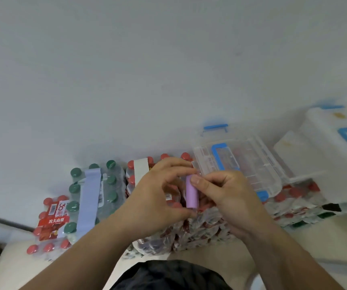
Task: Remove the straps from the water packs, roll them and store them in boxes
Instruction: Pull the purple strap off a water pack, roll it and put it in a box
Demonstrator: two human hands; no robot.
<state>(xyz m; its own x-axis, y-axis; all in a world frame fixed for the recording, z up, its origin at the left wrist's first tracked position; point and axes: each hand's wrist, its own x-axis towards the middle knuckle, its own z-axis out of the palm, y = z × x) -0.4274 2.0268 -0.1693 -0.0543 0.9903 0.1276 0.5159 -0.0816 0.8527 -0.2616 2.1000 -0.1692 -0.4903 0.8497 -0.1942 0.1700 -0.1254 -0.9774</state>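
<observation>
Rolled: one lilac rolled strap (191,192), upright, pinched between the curled fingers of your left hand (158,193) and right hand (222,193), above the red-capped water packs (199,231). On packs: two, a pale blue strap (88,197) and a white strap (140,170). Boxes: two, a near clear box (248,164) and a far clear box (323,151).

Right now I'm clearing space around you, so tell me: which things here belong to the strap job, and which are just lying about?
Job: purple strap roll, pinched by left hand and right hand; lavender strap on green-capped pack; white strap on red-capped pack; clear box.
Lying about: large white bin, untouched.
</observation>
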